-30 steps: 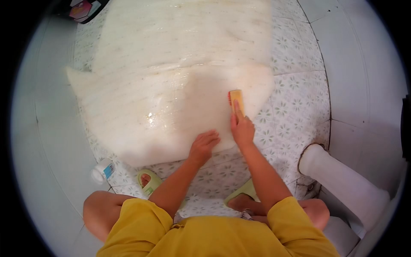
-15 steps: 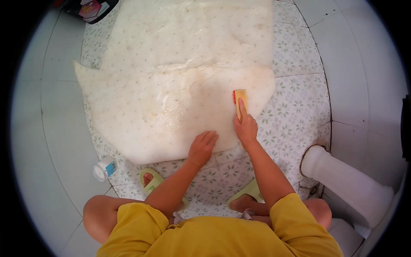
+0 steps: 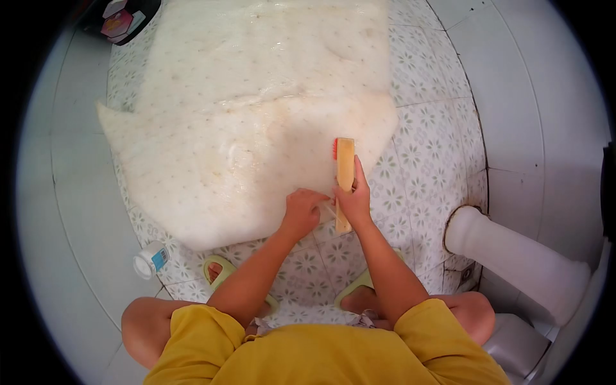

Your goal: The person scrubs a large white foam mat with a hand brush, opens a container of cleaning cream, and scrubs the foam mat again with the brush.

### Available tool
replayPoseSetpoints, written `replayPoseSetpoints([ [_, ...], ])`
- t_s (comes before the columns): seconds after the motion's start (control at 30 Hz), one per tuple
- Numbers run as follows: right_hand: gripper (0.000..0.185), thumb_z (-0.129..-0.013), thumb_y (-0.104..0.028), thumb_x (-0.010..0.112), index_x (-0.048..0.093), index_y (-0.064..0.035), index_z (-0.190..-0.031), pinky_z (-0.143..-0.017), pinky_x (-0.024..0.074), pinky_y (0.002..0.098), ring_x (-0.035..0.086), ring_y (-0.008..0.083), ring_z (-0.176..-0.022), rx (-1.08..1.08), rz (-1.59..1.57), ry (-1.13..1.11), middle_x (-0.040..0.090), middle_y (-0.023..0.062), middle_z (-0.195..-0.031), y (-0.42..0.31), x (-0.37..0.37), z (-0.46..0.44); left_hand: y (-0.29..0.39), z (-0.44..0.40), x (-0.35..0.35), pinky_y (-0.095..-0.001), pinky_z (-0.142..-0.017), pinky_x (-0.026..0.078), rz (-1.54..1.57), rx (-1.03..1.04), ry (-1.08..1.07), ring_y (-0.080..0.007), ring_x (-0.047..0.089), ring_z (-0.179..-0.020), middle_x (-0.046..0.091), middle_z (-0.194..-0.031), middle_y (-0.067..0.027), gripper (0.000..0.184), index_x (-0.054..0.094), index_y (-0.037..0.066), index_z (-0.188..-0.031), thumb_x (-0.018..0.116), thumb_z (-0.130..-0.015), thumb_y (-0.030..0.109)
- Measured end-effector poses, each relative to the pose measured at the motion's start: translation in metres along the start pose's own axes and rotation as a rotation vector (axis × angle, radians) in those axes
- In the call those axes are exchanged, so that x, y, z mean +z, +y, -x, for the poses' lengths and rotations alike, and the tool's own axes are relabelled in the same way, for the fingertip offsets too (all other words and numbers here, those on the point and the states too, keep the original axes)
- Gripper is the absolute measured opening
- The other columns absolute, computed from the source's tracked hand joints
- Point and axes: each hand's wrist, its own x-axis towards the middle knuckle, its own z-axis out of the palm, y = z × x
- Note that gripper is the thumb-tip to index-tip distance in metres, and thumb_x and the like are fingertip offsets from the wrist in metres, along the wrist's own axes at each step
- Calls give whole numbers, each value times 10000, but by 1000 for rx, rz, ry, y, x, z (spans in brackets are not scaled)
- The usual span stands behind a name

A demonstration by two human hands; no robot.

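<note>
A wet, off-white sheet of cloth (image 3: 192, 160) with small spots lies spread on the patterned floor. My right hand (image 3: 354, 197) is closed round a wooden brush (image 3: 345, 163) with red bristles on its left side, over the cloth's lower right edge. Just left of it, my left hand (image 3: 304, 208) is at the cloth's near edge, its index finger reaching toward the right hand. Its fingers look bent together, and something thin and pale shows between the hands, too small to make out.
A white container with a blue label (image 3: 151, 260) lies at the left wall. To the right, a white pipe-like column (image 3: 513, 263) meets the floor. A black object with a pink label (image 3: 117, 23) is at the top left. Green slippers (image 3: 220, 271) are on my feet.
The brush has turned more upright and moved nearer to me, and its handle end now shows below my right hand. My left index finger has stretched toward the right hand.
</note>
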Motion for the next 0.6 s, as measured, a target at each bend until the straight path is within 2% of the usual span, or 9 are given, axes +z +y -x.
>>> replayPoseSetpoints([
  [0.1, 837, -771, 96, 539, 202, -132, -1503, -571, 504, 262, 574, 119, -705, -169, 207, -9, 595, 86, -1036, 11, -3, -9, 11, -2, -4, -474, -994, 336, -7, -88, -149, -259, 575, -946, 670, -964, -44, 345, 705, 139, -936, 533, -682, -18],
  [0.17, 839, -761, 60, 556, 215, -142, -1500, -589, 511, 275, 592, 135, -709, -133, 193, 51, 612, 102, -1043, 15, -6, -11, 7, -10, -14, -508, -1029, 275, -33, -236, -547, -239, 582, -963, 694, -935, -41, 316, 732, 149, -874, 526, -676, 14],
  [0.2, 842, -750, 24, 574, 227, -152, -1497, -607, 517, 289, 611, 152, -714, -96, 179, 108, 628, 118, -1051, 11, -5, -11, 11, -11, -17, -508, -1029, 275, -37, -239, -544, -239, 582, -963, 694, -935, -41, 316, 732, 149, -874, 526, -676, 14],
  [0.27, 834, -761, -5, 579, 225, -172, -1497, -643, 524, 314, 630, 199, -744, -30, 249, 95, 638, 137, -1052, 1, -8, -10, 20, -12, -23, -478, -1022, 304, -262, -148, -950, -205, 588, -985, 702, -861, -48, 304, 741, 152, -811, 521, -659, 8],
  [0.33, 827, -771, -33, 585, 222, -191, -1497, -678, 531, 339, 649, 246, -775, 37, 322, 87, 647, 156, -1053, 2, -13, -11, 26, -17, -28, -468, -1028, 306, -213, -174, -956, -214, 581, -1014, 697, -905, -57, 311, 734, 137, -836, 521, -663, -10],
  [0.4, 813, -787, -92, 594, 211, -201, -1496, -758, 521, 398, 651, 358, -854, -116, 485, 97, 653, 201, -1053, 13, -15, -16, 23, -18, -28, -458, -1033, 309, -160, -196, -962, -224, 575, -1043, 691, -948, -67, 320, 727, 121, -860, 522, -667, -29],
  [0.47, 789, -815, -91, 588, 210, -201, -1499, -702, 523, 359, 636, 268, -782, -95, 499, 96, 653, 163, -1046, 15, -15, -17, 14, -16, -25, -433, -1031, 333, -274, -16, -384, -264, 526, -1133, 629, -1134, -103, 343, 680, 77, -1003, 609, -687, -34],
  [0.5, 765, -843, -89, 581, 209, -202, -1502, -646, 525, 321, 622, 178, -710, -72, 514, 94, 652, 125, -1039, 14, -15, -17, 13, -16, -24, -433, -1031, 333, -274, -15, -383, -264, 526, -1133, 629, -1134, -103, 343, 680, 77, -1003, 609, -687, -34],
  [0.6, 729, -870, -165, 580, 216, -205, -1500, -719, 517, 345, 629, 235, -709, -195, 568, 141, 663, 135, -1012, 10, -12, -16, 11, -9, -22, -421, -1016, 343, -487, 12, -169, -262, 465, -1200, 526, -1273, -102, 479, 581, 42, -1157, 700, -693, 35],
])
